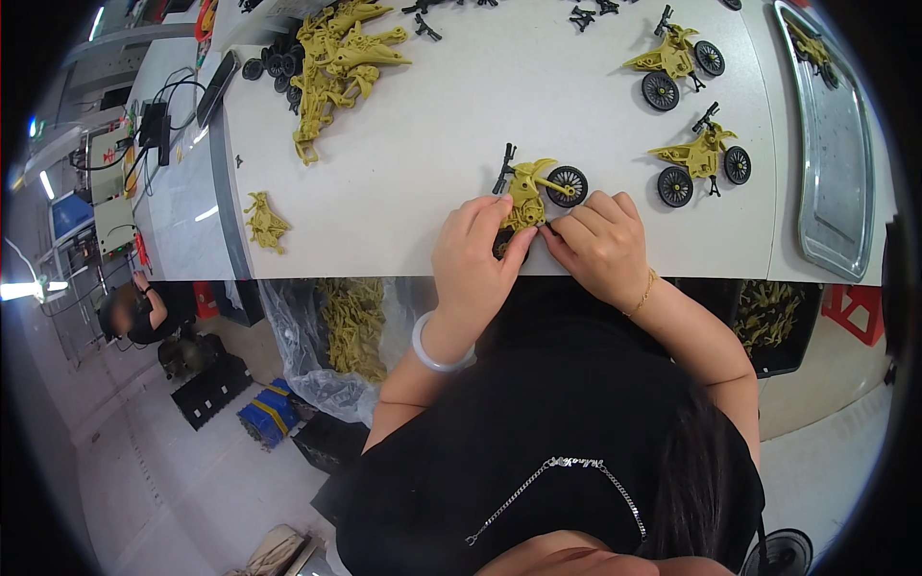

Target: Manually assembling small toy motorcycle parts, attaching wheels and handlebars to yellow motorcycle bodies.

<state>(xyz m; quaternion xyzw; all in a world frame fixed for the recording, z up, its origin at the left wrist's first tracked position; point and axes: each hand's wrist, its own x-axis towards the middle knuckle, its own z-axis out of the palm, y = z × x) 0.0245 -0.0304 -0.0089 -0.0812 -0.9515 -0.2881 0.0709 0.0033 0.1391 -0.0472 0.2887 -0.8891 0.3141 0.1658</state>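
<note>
A yellow toy motorcycle (526, 192) with black handlebars and black wheels is at the table's near edge, its front wheel (567, 186) pointing right. My left hand (471, 254) grips its body from the left, thumb and fingers closed on it, and partly covers the rear wheel. Pressed against the lower side of the body, my right hand (605, 240) is closed in a pinch. A small dark bit shows at its fingertips, too hidden to name. Two similar toy motorcycles, one farther back (672, 62) and one nearer (699, 154), lie to the right.
Yellow body parts (336, 62) are heaped at the far left beside black wheels (280, 65). A single yellow part (266, 223) lies at the left. A metal tray (834, 192) stands at the right. Below the table are a plastic-lined container (298, 336) and a black bin (797, 360).
</note>
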